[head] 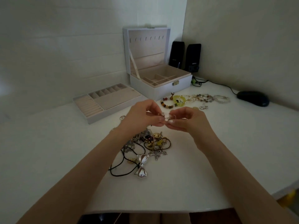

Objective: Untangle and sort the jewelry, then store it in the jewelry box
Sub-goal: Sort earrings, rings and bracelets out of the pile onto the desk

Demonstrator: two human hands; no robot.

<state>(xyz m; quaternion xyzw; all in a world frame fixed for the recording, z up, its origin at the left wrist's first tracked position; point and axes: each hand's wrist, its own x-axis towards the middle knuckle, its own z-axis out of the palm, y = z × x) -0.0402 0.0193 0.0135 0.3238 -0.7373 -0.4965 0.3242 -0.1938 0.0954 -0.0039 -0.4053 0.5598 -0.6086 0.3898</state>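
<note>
Above the table's middle, my left hand (142,115) and my right hand (184,120) meet fingertip to fingertip, each pinching a small silvery jewelry piece (165,118) that is too small to make out. Below them lies a tangled pile of jewelry (150,141) with black cords and a silver bow pendant (141,165). Sorted bead bracelets (178,100) and pale bead strands (210,97) lie in a row in front of the open white jewelry box (161,89). Its removed tray (105,102) sits to the left.
Two black speakers (186,57) stand behind the box in the corner. A black mouse (252,98) with its cable lies at the far right. A small round pendant (122,117) rests left of my hands. The table's front edge runs below my forearms.
</note>
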